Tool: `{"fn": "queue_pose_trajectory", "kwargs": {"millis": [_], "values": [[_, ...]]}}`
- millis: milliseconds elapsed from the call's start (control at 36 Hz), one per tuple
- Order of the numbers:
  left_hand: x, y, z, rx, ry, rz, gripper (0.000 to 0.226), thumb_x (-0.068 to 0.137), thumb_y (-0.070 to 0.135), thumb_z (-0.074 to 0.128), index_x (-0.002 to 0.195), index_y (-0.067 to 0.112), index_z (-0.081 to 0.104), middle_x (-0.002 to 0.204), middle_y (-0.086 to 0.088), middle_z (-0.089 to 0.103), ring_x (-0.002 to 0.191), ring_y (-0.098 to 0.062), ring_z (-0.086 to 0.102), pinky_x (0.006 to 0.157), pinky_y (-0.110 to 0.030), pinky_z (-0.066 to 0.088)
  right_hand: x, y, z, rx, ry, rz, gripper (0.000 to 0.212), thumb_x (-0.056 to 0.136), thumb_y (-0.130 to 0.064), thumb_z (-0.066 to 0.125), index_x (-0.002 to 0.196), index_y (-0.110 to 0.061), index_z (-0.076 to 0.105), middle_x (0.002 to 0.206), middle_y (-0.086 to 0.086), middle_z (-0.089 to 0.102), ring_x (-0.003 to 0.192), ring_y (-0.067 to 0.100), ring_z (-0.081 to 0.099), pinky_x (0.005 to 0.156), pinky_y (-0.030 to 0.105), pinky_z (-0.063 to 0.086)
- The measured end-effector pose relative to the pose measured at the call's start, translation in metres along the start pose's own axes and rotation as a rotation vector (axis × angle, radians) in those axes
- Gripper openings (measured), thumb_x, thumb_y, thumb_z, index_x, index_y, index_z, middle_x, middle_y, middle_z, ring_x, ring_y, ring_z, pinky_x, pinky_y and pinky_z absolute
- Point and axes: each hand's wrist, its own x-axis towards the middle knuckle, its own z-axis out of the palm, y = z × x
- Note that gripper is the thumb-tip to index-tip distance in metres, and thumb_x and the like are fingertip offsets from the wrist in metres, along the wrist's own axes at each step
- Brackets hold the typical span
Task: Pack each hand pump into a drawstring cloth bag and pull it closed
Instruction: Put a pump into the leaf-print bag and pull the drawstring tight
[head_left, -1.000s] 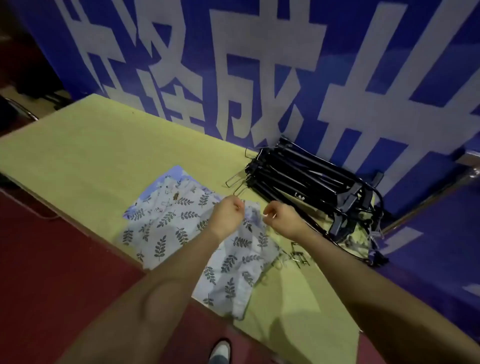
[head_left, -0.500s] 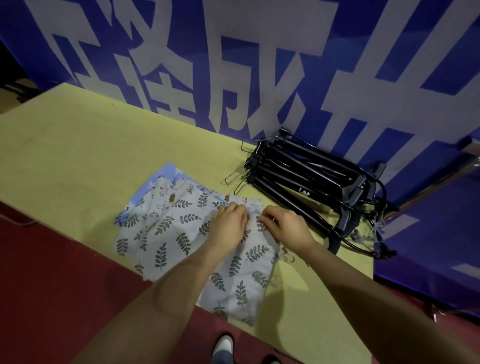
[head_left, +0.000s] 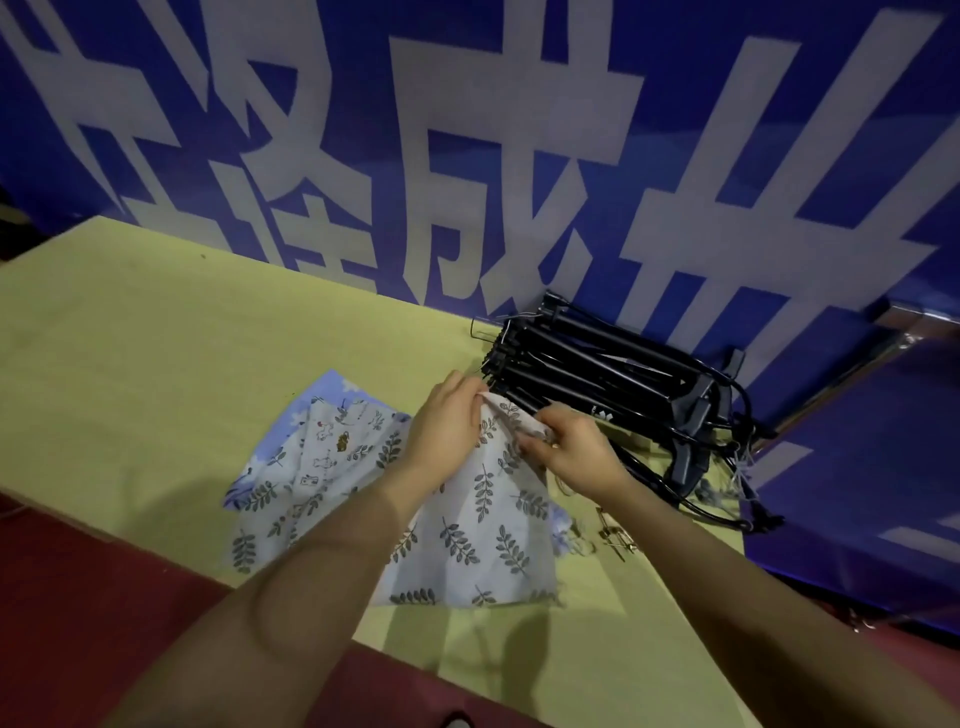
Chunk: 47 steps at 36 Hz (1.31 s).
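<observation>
**Two hands, one bag mouth**

Left hand and right hand both pinching the top hem of one leaf-print bag, lifted near the table's front edge. Several more bags stacked flat beneath. Black hand pumps heaped at the back right corner; exact count unclear.

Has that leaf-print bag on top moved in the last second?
Yes. Both hands, left hand and right hand, have lifted the leaf-print bag's top edge off the table, toward the black pumps.
</observation>
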Motion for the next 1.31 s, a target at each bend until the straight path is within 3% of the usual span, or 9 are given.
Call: {"fn": "queue_pose_trajectory", "kwargs": {"millis": [111,278,389,639,750,861,1028,1194,1306], "values": [[0.017,-0.001,-0.018,0.071,0.05,0.072,0.022,0.098,0.008,0.041,0.11,0.001,0.057,0.106,-0.013,0.052,0.097,-0.029,0.051,0.08,-0.045,0.047,0.006,-0.018,-0.005,0.358,0.018,0.073,0.02,0.088,-0.028,0.066,0.087,-0.009,0.058,0.079,0.006,0.064,0.069,0.02,0.061,0.063,0.033,0.048],[0.045,0.004,-0.041,0.027,0.069,0.088,0.022,0.098,0.008,0.039,0.107,0.001,0.057,0.107,-0.003,0.046,0.101,-0.024,0.051,0.085,-0.032,0.042,0.024,-0.043,-0.012,0.468,0.168,0.05,0.014,0.085,-0.02,0.07,0.082,-0.015,0.058,0.07,0.0,0.058,0.063,0.012,0.055,0.061,0.033,0.047],[0.05,0.012,-0.045,0.063,-0.028,0.124,0.05,0.092,0.001,0.044,0.141,0.006,0.033,0.149,-0.009,0.021,0.129,-0.028,0.039,0.103,-0.036,0.04,0.029,-0.046,-0.016,0.475,0.262,0.054,0.009,0.086,-0.015,0.068,0.087,-0.01,0.061,0.072,0.001,0.059,0.062,0.011,0.054,0.061,0.028,0.045],[0.011,0.028,-0.003,0.007,-0.194,-0.045,0.051,0.079,0.04,0.066,0.119,0.017,0.044,0.117,0.001,0.047,0.112,-0.017,0.041,0.098,-0.034,0.028,0.024,-0.042,-0.019,0.728,0.215,0.157,0.01,0.089,-0.004,0.059,0.094,-0.008,0.067,0.091,0.02,0.069,0.083,0.032,0.066,0.075,0.041,0.054],[0.008,0.032,0.003,-0.107,-0.127,-0.115,0.033,0.084,0.029,0.065,0.112,0.015,0.055,0.106,-0.001,0.056,0.098,-0.022,0.055,0.088,-0.037,0.046,0.017,-0.037,-0.023,0.778,0.114,0.176,0.032,0.08,0.014,0.051,0.09,-0.01,0.068,0.086,0.016,0.065,0.077,0.023,0.06,0.069,0.032,0.05],[0.007,0.034,0.002,-0.126,-0.177,-0.095,0.015,0.09,0.013,0.055,0.102,0.006,0.062,0.098,-0.009,0.059,0.091,-0.027,0.059,0.077,-0.036,0.048,0.014,-0.034,-0.024,0.704,0.082,0.135,0.008,0.083,0.001,0.066,0.088,-0.005,0.067,0.075,0.005,0.063,0.063,0.01,0.057,0.06,0.021,0.048],[0.003,0.038,0.0,-0.169,-0.217,-0.09,0.018,0.095,0.008,0.047,0.101,0.003,0.063,0.093,-0.006,0.05,0.087,-0.022,0.052,0.077,-0.031,0.042,0.018,-0.035,-0.02,0.569,0.121,0.094,0.006,0.084,-0.006,0.069,0.085,-0.001,0.066,0.068,0.001,0.06,0.052,-0.004,0.052,0.053,0.012,0.043],[-0.002,0.041,-0.006,-0.11,-0.075,-0.109,0.023,0.097,0.011,0.044,0.102,0.0,0.064,0.099,-0.003,0.041,0.086,-0.019,0.047,0.08,-0.028,0.042,0.019,-0.038,-0.02,0.579,0.169,0.12,0.013,0.086,-0.011,0.068,0.078,0.0,0.067,0.072,0.013,0.064,0.068,0.02,0.058,0.068,0.039,0.05],[-0.004,0.045,-0.013,-0.01,-0.018,-0.11,0.025,0.096,0.008,0.042,0.11,-0.002,0.06,0.107,-0.008,0.042,0.09,-0.026,0.05,0.078,-0.04,0.048,0.014,-0.031,-0.025,0.497,0.214,0.166,0.016,0.087,-0.013,0.066,0.08,0.001,0.061,0.07,0.008,0.058,0.064,0.017,0.051,0.064,0.033,0.041]]}}
